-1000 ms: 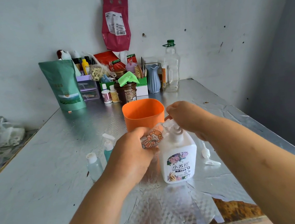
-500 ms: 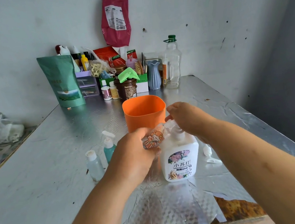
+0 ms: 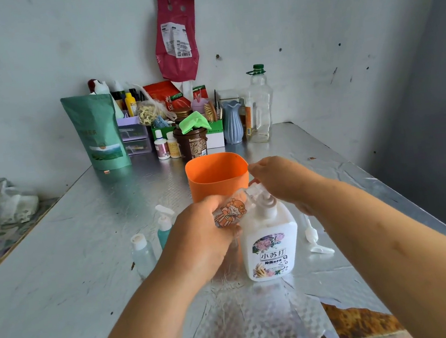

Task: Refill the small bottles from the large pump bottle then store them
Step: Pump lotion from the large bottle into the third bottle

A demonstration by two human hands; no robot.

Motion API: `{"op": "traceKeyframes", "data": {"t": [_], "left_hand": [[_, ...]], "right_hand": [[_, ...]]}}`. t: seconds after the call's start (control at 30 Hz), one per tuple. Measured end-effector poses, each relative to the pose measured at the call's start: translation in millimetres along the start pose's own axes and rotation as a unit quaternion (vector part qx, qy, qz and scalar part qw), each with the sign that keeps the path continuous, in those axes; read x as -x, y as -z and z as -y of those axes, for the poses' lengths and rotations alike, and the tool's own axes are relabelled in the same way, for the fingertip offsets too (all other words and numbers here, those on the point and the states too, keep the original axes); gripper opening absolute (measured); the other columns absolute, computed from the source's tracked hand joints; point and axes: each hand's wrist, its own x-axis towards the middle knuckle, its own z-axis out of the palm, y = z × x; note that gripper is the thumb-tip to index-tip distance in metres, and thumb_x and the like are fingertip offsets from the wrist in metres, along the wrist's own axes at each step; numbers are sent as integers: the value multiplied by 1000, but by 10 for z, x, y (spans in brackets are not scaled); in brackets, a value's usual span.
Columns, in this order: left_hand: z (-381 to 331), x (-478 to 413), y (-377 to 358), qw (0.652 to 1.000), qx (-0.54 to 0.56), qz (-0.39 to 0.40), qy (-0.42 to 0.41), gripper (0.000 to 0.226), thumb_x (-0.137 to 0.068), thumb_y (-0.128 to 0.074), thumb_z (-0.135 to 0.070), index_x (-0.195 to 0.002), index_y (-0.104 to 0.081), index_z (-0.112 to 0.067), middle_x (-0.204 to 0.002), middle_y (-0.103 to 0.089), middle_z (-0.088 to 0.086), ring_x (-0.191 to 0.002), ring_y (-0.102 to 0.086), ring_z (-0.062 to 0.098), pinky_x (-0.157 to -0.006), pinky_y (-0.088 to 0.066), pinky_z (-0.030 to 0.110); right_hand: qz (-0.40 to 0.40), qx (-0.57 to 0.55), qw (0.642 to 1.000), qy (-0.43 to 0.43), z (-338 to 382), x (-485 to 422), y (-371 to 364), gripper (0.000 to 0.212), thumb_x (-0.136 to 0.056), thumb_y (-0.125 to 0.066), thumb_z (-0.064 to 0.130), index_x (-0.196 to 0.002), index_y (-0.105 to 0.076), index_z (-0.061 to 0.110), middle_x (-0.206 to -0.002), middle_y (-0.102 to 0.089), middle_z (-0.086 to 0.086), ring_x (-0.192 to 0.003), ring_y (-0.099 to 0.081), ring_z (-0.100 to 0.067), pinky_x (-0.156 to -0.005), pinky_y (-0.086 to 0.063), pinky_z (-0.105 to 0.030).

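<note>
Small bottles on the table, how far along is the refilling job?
Done: a loose pump top lies beside the large pump bottle. In hand: left hand tilts the sticker bottle to its nozzle, right hand grips the pump. Left: clear bottle and teal spray bottle stand capped; nothing shows in the orange tub.

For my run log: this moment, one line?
phase: refill; left hand: holds small cartoon bottle at spout; right hand: grips pump of large pump bottle

Table [image 3: 61, 270]: embossed silvery foil, glossy, wrinkled; bare rough wood at torn front edge. Pump bottle [image 3: 271, 246]: white glossy plastic. Orange cup [image 3: 218, 183]: matt plastic.
</note>
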Motion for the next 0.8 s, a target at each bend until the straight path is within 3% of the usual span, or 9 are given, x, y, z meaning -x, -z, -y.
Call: {"op": "traceKeyframes", "data": {"t": [0.1,0.27,0.47,0.7,0.8], "left_hand": [[13,2,-11,1000,3,1,-2,37,-81,-77,-19,-113,-67,-35,-99,-72,-17,-91,-66,3,-80,-52,27],[45,-9,-33,1000,13,-5,-3,40,-80,-78,-18,-112,-66,-37,-99,-72,-21,-92,-66,1,-84,-53,29],[94,-25,-68,1000,11,0,6,42,-80,-77,-17,-117,-66,-35,-98,-73,-18,-90,-67,0,-84,-54,30],[67,-25,-43,1000,5,-1,2,40,-80,-78,-20,-116,-67,-35,-100,-72,-19,-91,-67,1,-83,-53,29],[18,-37,-12,1000,-4,-4,-5,43,-80,-79,-22,-119,-65,-35,-104,-72,-19,-95,-66,4,-83,-52,27]], "right_hand": [[3,-25,1000,-13,1,22,-8,47,-102,-30,32,-117,-56,-4,-119,-57,-28,-109,-55,-40,-90,-46,-42],[15,-69,997,-36,-57,24,-16,49,-101,-34,42,-126,-53,6,-125,-56,-14,-99,-49,-23,-88,-35,-32],[2,-37,999,-24,-73,-2,-98,46,-102,-30,29,-122,-54,-5,-123,-56,-28,-115,-53,-41,-96,-43,-44],[12,-75,996,-41,-38,17,-47,47,-101,-34,39,-123,-56,5,-127,-56,-17,-117,-52,-31,-98,-40,-39],[2,-88,995,-45,-28,17,4,46,-99,-36,43,-120,-58,8,-124,-58,-13,-108,-54,-27,-93,-40,-37]]}}
